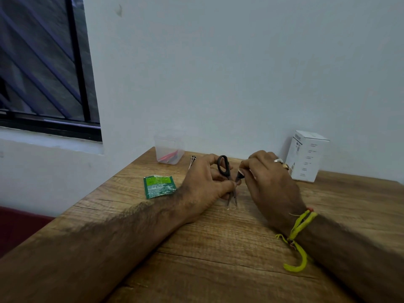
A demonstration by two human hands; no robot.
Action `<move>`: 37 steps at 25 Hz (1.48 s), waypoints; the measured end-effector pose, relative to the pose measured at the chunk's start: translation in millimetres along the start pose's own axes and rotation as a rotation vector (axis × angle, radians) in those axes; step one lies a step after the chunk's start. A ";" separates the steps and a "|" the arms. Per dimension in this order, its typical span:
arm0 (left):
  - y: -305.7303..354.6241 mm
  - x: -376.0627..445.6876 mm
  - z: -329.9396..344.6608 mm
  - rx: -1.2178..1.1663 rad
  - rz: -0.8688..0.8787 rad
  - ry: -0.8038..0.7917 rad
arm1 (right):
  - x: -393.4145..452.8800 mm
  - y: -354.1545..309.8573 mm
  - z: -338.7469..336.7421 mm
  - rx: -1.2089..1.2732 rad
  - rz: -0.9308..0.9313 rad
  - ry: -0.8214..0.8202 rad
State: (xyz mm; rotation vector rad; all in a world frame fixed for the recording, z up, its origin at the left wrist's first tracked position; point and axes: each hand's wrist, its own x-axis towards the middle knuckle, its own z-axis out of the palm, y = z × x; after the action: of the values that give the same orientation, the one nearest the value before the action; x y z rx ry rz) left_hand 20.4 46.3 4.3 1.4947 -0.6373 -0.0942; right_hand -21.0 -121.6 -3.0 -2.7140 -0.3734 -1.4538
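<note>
On wooden table [218,248] | left fingers [225,185] pinch scissors [226,173] | right fingers [249,169] grip its handle | green sachet [159,186] left, white box [308,156] right

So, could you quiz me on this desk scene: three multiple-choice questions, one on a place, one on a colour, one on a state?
1. Where is the green sachet? A) on the table beside the left hand B) on the windowsill C) on the floor
2. Handle colour of the scissors? A) red B) black C) yellow
3. The scissors are: A) lying untouched B) on the wall C) held in both hands
Answers: 1 A, it lies flat by that hand; 2 B, the loop is black; 3 C, the left hand grips them, the right hand pinches a handle.
</note>
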 end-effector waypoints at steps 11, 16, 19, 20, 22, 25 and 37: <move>-2.5 -0.4 -2.6 -0.027 -0.011 0.013 | -0.6 -9.3 -1.8 -0.177 -0.090 -0.061; -2.3 -0.1 -2.0 -0.122 -0.044 -0.019 | -2.4 -7.6 -0.1 0.059 0.009 -0.023; -0.7 2.4 -2.4 -0.210 -0.092 -0.014 | -3.0 -3.6 -2.5 0.315 0.133 0.078; -0.2 3.1 -3.2 -0.220 -0.101 -0.010 | -3.4 -4.5 -3.0 0.329 0.123 0.085; 1.1 3.8 -5.1 -0.241 -0.115 -0.003 | -3.8 -7.5 -2.7 0.303 0.053 0.030; 2.5 4.4 -5.1 -0.269 -0.138 0.009 | -3.0 -7.6 -0.1 0.231 0.008 -0.041; 3.4 2.6 -5.3 -0.241 -0.139 0.022 | -2.1 -8.7 1.9 0.275 0.050 -0.098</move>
State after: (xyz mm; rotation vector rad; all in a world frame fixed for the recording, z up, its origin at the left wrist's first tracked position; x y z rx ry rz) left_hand 23.9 50.3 8.6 1.3035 -0.4855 -0.2534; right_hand -22.5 -113.2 -6.5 -2.5591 -0.4678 -1.1629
